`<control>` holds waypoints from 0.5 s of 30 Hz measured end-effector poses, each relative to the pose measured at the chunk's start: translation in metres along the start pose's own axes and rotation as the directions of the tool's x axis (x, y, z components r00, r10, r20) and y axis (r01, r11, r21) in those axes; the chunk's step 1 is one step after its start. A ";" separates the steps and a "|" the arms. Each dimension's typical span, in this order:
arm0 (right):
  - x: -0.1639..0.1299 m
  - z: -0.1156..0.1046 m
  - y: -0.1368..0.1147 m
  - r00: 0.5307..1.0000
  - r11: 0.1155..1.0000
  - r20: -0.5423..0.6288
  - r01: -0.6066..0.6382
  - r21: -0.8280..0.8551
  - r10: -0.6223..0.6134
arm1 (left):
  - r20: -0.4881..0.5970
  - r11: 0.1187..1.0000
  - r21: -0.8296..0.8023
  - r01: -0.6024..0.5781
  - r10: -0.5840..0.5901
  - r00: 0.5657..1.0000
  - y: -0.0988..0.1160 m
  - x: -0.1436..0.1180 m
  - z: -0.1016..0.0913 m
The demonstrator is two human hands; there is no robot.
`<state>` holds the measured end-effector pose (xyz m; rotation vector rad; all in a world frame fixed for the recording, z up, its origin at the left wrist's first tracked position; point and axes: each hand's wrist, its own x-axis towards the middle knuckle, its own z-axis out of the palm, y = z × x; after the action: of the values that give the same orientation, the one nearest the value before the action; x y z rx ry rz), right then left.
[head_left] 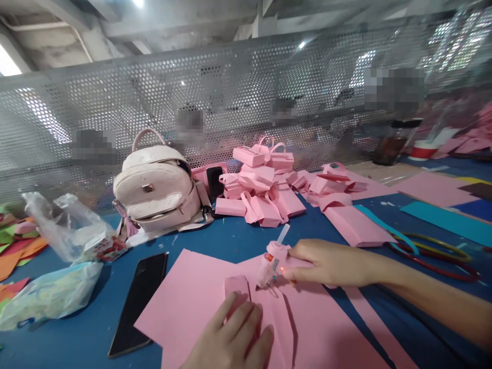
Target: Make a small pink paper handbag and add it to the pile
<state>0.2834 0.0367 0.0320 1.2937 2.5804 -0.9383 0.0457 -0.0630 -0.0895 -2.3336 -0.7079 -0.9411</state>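
Observation:
My right hand (pixel 326 261) is wrapped round a pink hot glue gun (pixel 271 264), with a clear glue stick (pixel 283 233) poking out of its back end. The nozzle points down at a folded pink paper piece (pixel 280 318) near the front of the table. My left hand (pixel 236 333) lies with its fingers spread over that folded paper, pressing on it beside a small raised flap (pixel 235 287). Large flat pink sheets (pixel 184 292) are spread beneath both hands. Whether the nozzle touches the paper I cannot tell.
Folded pink paper bags (pixel 261 179) are heaped at the back. A cream backpack (pixel 157 184) stands left of them, before a perforated metal screen (pixel 230 77). A black phone (pixel 140 297), a plastic bag (pixel 49 297) and blue paper (pixel 449 220) lie around. A dark cup (pixel 392 143) stands back right.

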 end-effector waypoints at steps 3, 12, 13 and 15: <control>-0.002 -0.003 -0.001 1.000 1.000 0.019 0.021 0.011 -0.021 | 0.003 1.000 0.002 -0.007 0.007 1.000 0.000 0.000 0.000; -0.006 -0.002 -0.003 1.000 1.000 -0.011 0.029 0.004 -0.029 | 0.067 0.999 0.014 -0.050 0.049 0.997 -0.002 -0.008 0.000; -0.007 -0.003 -0.003 0.998 0.999 -0.049 0.029 0.017 -0.028 | 0.097 0.998 0.003 -0.062 0.062 0.993 -0.004 -0.008 -0.003; -0.011 -0.007 -0.002 0.985 0.996 -0.165 0.054 0.065 -0.043 | 0.227 0.995 -0.041 -0.096 0.102 0.968 -0.010 -0.007 -0.012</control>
<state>0.2897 0.0319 0.0422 1.3861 2.7365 -0.9762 0.0295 -0.0649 -0.0841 -2.5051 -0.6624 -0.6495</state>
